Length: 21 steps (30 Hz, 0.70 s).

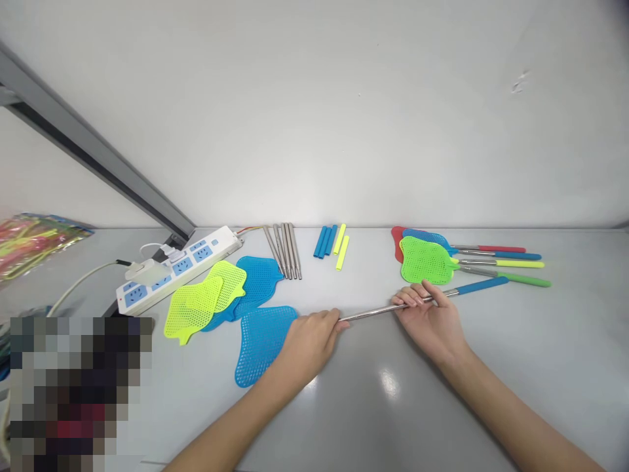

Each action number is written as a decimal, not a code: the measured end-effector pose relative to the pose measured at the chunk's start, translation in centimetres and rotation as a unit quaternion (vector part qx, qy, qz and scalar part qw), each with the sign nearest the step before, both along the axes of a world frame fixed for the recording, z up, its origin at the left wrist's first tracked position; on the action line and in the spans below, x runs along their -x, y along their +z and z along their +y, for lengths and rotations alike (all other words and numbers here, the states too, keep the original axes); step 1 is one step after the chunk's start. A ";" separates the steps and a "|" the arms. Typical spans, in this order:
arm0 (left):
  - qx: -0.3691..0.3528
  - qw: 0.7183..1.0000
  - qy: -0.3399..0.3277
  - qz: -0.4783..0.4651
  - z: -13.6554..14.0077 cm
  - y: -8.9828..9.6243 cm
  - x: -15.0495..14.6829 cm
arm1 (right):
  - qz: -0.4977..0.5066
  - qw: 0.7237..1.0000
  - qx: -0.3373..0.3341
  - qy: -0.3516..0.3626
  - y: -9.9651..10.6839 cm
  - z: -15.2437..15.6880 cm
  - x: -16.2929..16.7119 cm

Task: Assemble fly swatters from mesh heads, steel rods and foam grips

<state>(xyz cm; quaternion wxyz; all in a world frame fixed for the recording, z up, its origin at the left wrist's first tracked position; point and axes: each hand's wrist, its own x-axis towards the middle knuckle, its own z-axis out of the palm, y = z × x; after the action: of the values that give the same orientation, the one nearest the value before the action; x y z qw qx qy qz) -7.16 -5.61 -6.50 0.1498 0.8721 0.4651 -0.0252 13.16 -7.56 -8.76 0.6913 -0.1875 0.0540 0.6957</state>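
Both hands are on a fly swatter [265, 341] with a blue mesh head, an extended metal rod and a blue grip. My left hand [310, 339] is closed around the place where head and rod meet, hiding the joint. Palm up, my right hand [433, 322] has its fingers curled round the rod just short of the blue grip [481, 285]. Behind my right hand lie several complete swatters, with a green head [426, 259] on top of blue and red ones. Loose yellow heads [194, 307] and blue heads [260, 278] overlap left of my left hand.
Several metal rods [289, 252] lie near the back wall, beside short blue tubes [325, 241] and yellow tubes [343, 252]. A white power strip [226, 241] with plugs and cables sits at left. Plastic-wrapped goods [34, 242] lie beyond a grey metal post [98, 141].
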 end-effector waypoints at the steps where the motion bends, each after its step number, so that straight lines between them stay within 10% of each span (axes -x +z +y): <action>1: -0.002 1.000 0.000 0.005 0.1 0.1 0.0 | -0.002 1.000 0.000 0.003 0.0 0.0 0.1; 21: 0.004 1.000 -0.011 0.008 0.4 0.5 0.1 | -0.051 0.999 0.018 0.001 0.2 -0.4 1.0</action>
<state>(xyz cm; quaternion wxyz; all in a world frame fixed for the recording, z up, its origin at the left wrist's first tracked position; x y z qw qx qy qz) -7.29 -5.24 -5.98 0.1494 0.8763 0.4567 -0.0360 12.12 -7.95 -8.57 0.6892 -0.2350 0.0311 0.6847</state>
